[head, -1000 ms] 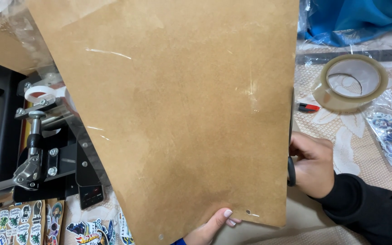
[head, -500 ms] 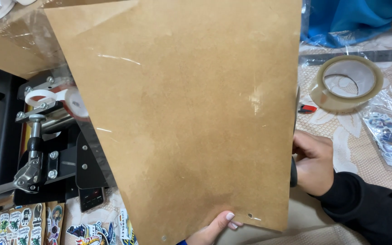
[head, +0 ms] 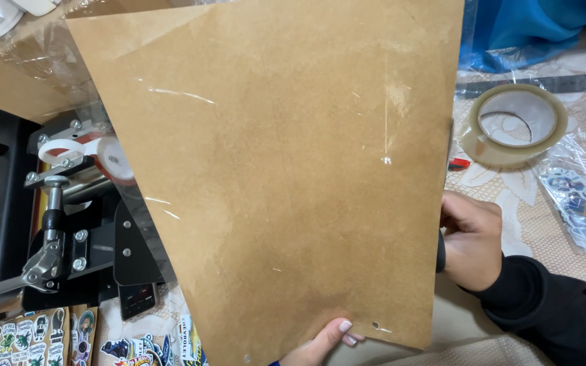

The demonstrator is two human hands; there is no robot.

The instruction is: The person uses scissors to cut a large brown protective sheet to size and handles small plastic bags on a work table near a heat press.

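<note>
The left hand (head: pixel 325 341) sits at the 6 o'clock edge of the view; its fingers (head: pixel 342 330) are pressed together on the bottom edge of the brown board (head: pixel 286 176), with a thumb tip showing on the near face; the rest of the hand is hidden behind the board.

The right hand (head: pixel 471 238) sits at 4 o'clock, in a black sleeve (head: pixel 551 312); it is closed on the right edge of the board, fingers curled behind the panel; the fingertips cannot be seen.

The brown board fills the centre of the view, from 6 o'clock up to 12 o'clock; it is held tilted, its upper edge wider than its lower edge; a thin clear film (head: pixel 83 74) covers it and overhangs at 10 o'clock; small holes show near the bottom corners.

At 8 o'clock, below and left of the board, printed sticker sheets (head: pixel 28 335) lie flat; just above them, at 9 o'clock, stands a black metal press (head: pixel 62 237) with a lever handle and bolts; part of it is hidden behind the board.

At 3 o'clock, a clear packet of stickers (head: pixel 581 207) lies on a pale patterned cloth (head: pixel 510 196); at 2 o'clock, a roll of clear tape (head: pixel 513 123) lies flat on the same cloth, near the board's right edge but apart from it; a small red object shows just beside the roll, too hidden to identify.

At 1 o'clock, farthest away, lies blue plastic sheeting (head: pixel 537 30).
</note>
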